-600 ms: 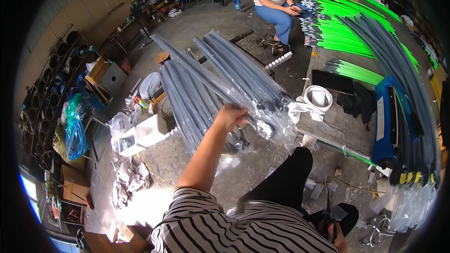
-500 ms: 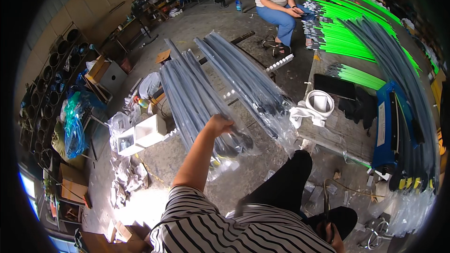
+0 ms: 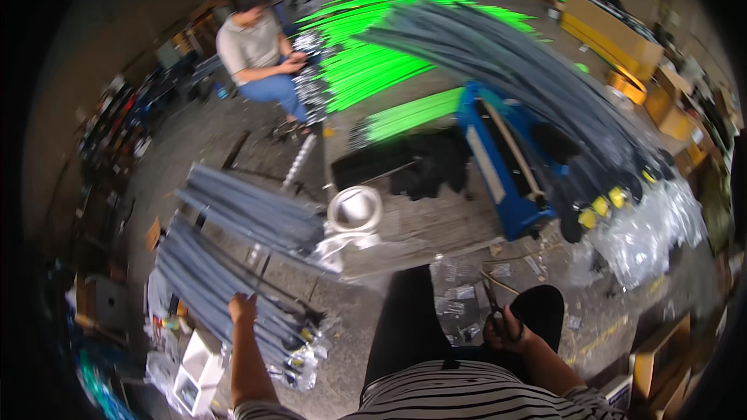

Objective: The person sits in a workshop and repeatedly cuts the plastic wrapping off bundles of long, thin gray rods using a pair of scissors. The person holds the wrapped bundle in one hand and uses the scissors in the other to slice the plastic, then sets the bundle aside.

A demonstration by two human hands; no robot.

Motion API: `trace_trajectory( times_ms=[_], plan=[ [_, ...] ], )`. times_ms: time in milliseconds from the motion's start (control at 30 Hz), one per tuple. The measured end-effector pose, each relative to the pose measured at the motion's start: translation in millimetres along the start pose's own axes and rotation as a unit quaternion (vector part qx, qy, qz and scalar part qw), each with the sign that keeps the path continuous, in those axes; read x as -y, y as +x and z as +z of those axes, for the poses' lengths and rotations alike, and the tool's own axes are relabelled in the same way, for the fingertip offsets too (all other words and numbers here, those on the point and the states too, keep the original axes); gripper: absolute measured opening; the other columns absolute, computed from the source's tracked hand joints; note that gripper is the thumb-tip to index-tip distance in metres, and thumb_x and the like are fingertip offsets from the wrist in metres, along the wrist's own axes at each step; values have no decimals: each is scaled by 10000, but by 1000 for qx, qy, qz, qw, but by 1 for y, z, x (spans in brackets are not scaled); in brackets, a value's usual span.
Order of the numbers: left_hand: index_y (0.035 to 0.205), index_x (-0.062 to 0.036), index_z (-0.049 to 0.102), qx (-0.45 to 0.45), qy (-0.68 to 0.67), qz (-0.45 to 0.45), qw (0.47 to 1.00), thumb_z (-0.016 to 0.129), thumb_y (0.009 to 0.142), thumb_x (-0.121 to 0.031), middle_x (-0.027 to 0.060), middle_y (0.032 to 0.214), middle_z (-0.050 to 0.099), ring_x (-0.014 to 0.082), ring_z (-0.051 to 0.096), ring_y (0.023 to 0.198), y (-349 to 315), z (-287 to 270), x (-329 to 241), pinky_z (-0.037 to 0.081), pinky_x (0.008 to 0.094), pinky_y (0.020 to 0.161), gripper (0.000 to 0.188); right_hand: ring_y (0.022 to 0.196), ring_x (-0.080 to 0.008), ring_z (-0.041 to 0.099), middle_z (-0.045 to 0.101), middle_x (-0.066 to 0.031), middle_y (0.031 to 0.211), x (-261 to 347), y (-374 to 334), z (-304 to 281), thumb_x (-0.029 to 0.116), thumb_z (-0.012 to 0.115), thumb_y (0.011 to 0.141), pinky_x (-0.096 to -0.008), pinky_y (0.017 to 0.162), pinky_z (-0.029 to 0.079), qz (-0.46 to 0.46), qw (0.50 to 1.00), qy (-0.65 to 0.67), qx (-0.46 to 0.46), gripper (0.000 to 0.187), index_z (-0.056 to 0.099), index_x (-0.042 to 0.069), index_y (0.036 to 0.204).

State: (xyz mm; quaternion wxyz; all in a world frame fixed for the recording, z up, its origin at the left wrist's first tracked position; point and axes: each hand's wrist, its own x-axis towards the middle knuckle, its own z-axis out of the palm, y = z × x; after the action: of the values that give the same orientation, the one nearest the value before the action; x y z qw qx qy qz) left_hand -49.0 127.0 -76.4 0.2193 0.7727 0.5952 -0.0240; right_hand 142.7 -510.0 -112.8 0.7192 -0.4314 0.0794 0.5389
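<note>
My left hand [image 3: 243, 309] is at the near bundle of long dark grey rods [image 3: 204, 266] in clear plastic sleeves. Its fingers are curled over one of them, though blur softens the grip. My right hand [image 3: 513, 336] holds scissors [image 3: 492, 305] by their dark handles beside my knee, blades pointing up and away. A second wrapped bundle [image 3: 253, 210] lies just beyond the first. The near bundle's right ends show crumpled clear plastic [image 3: 306, 365] and small yellow bits.
A wooden bench [image 3: 412, 229] carries a white roll [image 3: 354, 208], black cloth [image 3: 432, 163], a blue machine [image 3: 498, 155], bright green rods [image 3: 381, 54] and another grey bundle [image 3: 537, 85]. A seated person [image 3: 253, 47] is at the far left. A white box [image 3: 201, 369] stands near my left arm.
The view has swung to the right, so the bundles now sit lower left and the bench is central. My right hand with the scissors shows more fully. My left hand stays at the near bundle.
</note>
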Motion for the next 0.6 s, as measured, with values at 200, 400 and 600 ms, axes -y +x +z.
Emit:
trace_trajectory(
  times_ms=[200,400,600],
  plan=[
    [882,11,552,-91,-276,416,862,524,836,-105,25,616,506,60,414,389,-130,-102,-206,343,200,341,128,495,-119,315,348,-20,577,10,-3,8,662,319,782,-235,463,277,17,997,62,46,598,440,77,734],
    [957,-2,544,144,-297,618,713,551,815,-52,5,675,511,45,476,499,-340,-97,-428,390,171,424,150,491,-114,303,324,-9,571,8,-2,-9,678,316,769,-229,458,270,9,993,85,76,608,442,84,755],
    [1101,31,437,214,-141,668,699,611,785,-203,69,696,557,105,514,469,-486,-33,-574,421,219,389,430,500,-138,355,361,-31,559,-6,2,-30,689,296,770,-251,486,305,-14,996,18,86,651,412,62,636]
  ],
)
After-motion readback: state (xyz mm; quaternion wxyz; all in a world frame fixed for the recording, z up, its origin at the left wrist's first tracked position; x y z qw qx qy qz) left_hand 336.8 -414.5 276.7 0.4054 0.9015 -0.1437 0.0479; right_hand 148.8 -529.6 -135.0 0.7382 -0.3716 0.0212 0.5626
